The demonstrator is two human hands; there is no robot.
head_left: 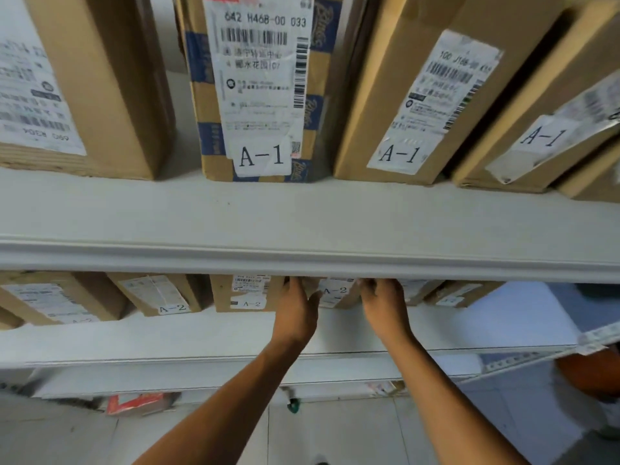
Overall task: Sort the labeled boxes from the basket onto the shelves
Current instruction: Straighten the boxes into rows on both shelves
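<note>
Head view: both hands reach into the lower shelf [235, 333]. The left hand [297, 308] and right hand [380, 302] flank a small box [335, 293] labelled A-2, which stands on that shelf among other A-2 boxes [246, 295]. The fingers of both hands are hidden behind the edge of the upper shelf [302, 260]; I cannot tell either grip's state. On the upper shelf stand boxes labelled A-1 [261, 95], upright or leaning.
</note>
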